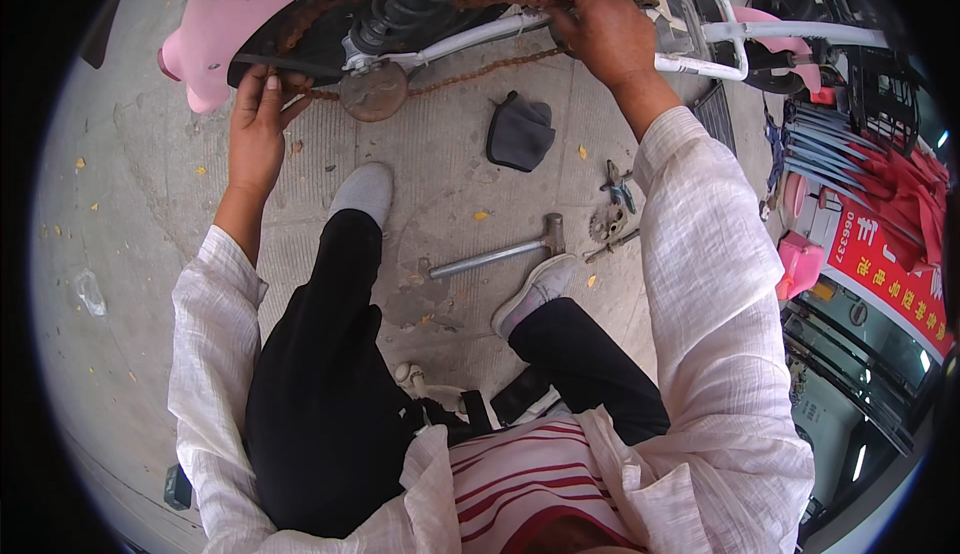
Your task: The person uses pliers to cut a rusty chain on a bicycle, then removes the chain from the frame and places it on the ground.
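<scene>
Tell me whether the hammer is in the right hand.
No, the hammer lies on the ground by the right shoe, while the right hand is up by the rusty chain.

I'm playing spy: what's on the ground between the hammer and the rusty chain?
In the head view, between hammer and chain lie a dark grey piece and a yellow leaf.

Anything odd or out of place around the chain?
Yes. The chain running between the left hand and right hand is orange-brown, as if rusted. On the ground below, a hammer lies loose by the right shoe, perhaps a trip risk.
</scene>
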### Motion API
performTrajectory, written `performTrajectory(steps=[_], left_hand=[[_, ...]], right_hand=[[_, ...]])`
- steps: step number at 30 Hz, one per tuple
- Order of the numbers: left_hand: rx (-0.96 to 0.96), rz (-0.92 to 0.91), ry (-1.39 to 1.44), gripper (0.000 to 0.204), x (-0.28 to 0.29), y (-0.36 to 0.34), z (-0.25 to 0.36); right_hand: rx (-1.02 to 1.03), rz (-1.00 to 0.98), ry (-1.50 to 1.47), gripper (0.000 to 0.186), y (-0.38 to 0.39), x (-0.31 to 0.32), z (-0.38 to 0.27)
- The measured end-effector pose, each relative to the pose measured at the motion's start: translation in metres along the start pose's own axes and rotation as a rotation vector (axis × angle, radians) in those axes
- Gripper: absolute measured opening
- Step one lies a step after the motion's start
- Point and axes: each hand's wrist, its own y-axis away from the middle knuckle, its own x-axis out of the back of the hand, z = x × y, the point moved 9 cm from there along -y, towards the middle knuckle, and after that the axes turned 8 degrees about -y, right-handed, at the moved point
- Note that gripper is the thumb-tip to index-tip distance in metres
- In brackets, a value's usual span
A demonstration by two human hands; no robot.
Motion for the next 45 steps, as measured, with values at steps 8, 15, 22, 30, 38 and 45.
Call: performTrajectory(steps=[8,15,22,30,38,45], left_hand=[[-0.146,0.0,-0.246,0.034,-0.004,-0.003,-0.015],[0.08,-0.106,-0.492,0.03,-0.013,-0.008,-0.058],[0.287,-0.197,-0.155,0.038,-0.028,0.006,-0.064],[0.231,-0.243,-0.357,0.027,-0.008,0.009,-0.069],[0.252,-0.192,-0.098,0.033,-0.005,0.015,-0.057],[0.239,-0.123,-0.099,0.038,0.001,0.022,-0.048]], right_hand=[[-0.098,0.116,-0.169,0.02,0.001,0.018,0.026],[-0.216,0.122,-0.294,0.022,0.0,0.015,0.045],[-0.242,0.103,-0.295,0.024,0.006,0.011,0.054],[-0.406,0.046,-0.359,0.027,0.021,-0.022,0.095],[-0.451,0.148,-0.633,0.029,0.032,-0.047,0.111],[-0.526,0.16,-0.834,0.027,0.037,-0.058,0.112]])
